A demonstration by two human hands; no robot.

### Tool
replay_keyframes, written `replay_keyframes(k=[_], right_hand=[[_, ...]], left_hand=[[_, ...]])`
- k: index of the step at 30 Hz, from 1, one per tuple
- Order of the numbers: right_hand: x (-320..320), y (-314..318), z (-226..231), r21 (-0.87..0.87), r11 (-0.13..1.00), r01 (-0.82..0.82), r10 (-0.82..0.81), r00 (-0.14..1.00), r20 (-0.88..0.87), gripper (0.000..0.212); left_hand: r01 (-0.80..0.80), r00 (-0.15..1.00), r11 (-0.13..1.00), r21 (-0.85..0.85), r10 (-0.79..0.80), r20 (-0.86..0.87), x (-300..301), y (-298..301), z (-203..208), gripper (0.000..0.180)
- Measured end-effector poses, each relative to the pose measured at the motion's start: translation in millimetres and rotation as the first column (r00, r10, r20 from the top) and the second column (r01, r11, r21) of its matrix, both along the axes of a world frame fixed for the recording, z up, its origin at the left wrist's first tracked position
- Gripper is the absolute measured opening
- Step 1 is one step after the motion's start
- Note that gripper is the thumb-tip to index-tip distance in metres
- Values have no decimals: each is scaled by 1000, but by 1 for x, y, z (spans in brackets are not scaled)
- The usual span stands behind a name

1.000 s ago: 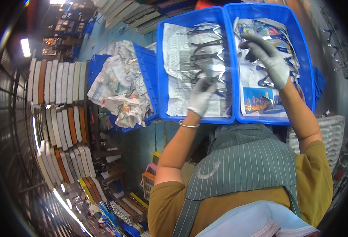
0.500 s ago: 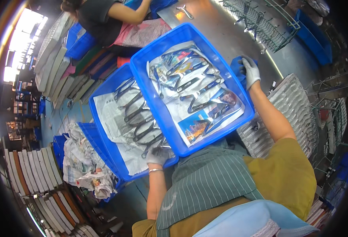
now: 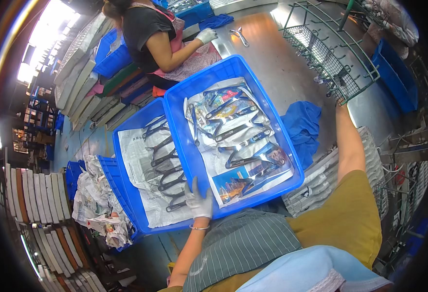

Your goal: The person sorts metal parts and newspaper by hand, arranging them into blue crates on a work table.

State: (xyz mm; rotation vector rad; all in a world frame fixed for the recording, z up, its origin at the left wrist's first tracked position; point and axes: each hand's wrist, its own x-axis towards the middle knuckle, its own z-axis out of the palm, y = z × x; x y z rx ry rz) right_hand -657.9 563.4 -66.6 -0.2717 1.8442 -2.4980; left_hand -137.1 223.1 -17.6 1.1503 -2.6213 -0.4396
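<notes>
My gloved left hand (image 3: 198,202) straddles the near-left rim of the right blue bin (image 3: 299,176), thumb on one side and fingers on the other. Inside that bin, several chrome wrenches with dark handles (image 3: 233,131) lie on printed newspaper. The left blue bin (image 3: 119,146) sits partly under it and holds a row of similar wrenches (image 3: 165,158) on newspaper. Stretched far forward, my right arm ends at my right hand (image 3: 340,100), by the lower end of a green wire rack (image 3: 338,80). Mesh and blur hide its fingers.
A crumpled blue cloth (image 3: 301,127) lies right of the bins on the metal table (image 3: 267,58), with a single wrench (image 3: 240,36) farther off. A co-worker (image 3: 163,44) is at the far left. Crumpled newspaper (image 3: 97,204) fills a bin at left, near stacked boards (image 3: 39,194).
My right hand has left the blue cloth beside the bin and reached forward to the rack. My left hand has shifted from the left bin's wrenches to the right bin's rim.
</notes>
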Motion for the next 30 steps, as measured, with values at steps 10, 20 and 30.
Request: replay_keyframes(k=[10,20,30], right_hand=[[-40,-21,-15,-217,933,287,-229,939,255,45],[-22,-47,12,-39,955,295,-275,926,258,43],[-25,-102,24,157,963,219,-256,927,276,41]], left_hand=[[-14,996,997,-75,20,88,0,0,-1,61],[-37,992,999,-33,41,116,-7,4,6,55],[-26,991,996,-89,37,130,-9,6,9,55]])
